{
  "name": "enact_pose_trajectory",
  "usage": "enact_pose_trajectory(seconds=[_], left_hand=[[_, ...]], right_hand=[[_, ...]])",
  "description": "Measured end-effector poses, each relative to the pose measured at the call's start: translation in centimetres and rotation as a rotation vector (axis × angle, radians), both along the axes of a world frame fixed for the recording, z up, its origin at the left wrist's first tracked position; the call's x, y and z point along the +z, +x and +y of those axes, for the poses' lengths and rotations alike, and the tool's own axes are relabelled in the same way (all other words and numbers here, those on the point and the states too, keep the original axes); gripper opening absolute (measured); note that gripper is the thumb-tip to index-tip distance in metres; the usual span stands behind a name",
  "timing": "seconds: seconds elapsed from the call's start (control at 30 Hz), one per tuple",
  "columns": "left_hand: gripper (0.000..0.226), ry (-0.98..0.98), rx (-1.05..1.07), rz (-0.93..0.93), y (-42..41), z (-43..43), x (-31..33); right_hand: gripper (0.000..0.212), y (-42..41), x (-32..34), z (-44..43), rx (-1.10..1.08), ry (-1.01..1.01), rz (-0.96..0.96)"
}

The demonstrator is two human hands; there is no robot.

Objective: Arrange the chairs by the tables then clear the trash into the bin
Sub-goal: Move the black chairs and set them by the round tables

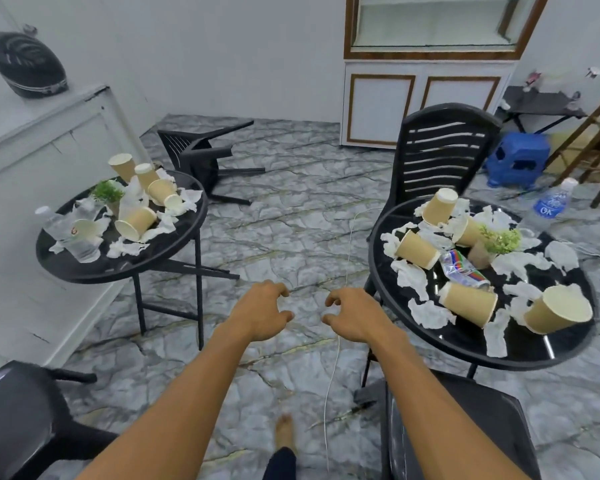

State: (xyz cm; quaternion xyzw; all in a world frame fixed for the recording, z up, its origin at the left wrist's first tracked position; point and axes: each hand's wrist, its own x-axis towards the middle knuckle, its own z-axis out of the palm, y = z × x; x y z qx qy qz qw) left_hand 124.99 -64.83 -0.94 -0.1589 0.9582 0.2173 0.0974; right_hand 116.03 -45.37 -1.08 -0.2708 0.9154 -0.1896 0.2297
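Grey marble-patterned floor (291, 220) underfoot, white walls all round, and a white cabinet with brown trim (423, 105) against the far wall. Two round black glass-topped tables flank the view: the left table (94, 268) beside a white counter, the right table (534, 351) close by the right arm. Both tops are littered with tan paper cups (468, 303) lying on their sides and crumpled white tissues (426, 315); a crushed drink can (465, 268) lies among the right table's mess, and a clear plastic bottle (70, 233) stands near the left table's near rim.

Chairs now. A black plastic chair (205, 157) lies tipped over on the floor behind the left table. A black slatted chair (440, 154) stands upright, tucked against the right table's far edge. Two more dark chairs crowd the bottom corners, one at lower left (18, 417), one at lower right (465, 427).

An open lane of floor runs between the tables, crossed by a thin white cable (333, 375). The left hand (262, 311) and right hand (354, 315) hover over that lane, near each other, fingers loosely curled, gripping nothing.
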Motion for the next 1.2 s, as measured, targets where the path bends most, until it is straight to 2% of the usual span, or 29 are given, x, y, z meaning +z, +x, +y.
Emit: enact_pose_trajectory(seconds=[0.27, 0.7, 1.0, 1.1, 1.2], left_hand=[[0.047, 0.067, 0.020, -0.015, -6.1, -10.4, -1.4], [0.048, 0.085, 0.066, 0.022, -15.8, -21.0, -0.2], [0.047, 0.094, 0.098, -0.019, -30.0, -26.6, -1.9], [0.048, 0.091, 0.122, -0.068, -35.0, -28.3, -1.5], [0.047, 0.087, 0.149, -0.032, -40.2, -30.3, -0.8]], right_hand=[[0.043, -5.7, -0.4, -9.5, -0.026, 0.037, -0.010], [0.040, -17.5, 1.7, -19.6, -0.063, -0.099, -0.034], [0.037, -32.8, -1.6, -24.9, -0.038, -0.149, -0.104], [0.037, -38.3, -1.5, -27.1, -0.026, -0.134, -0.116], [0.040, -43.4, -1.0, -29.9, 0.023, -0.083, -0.102]])
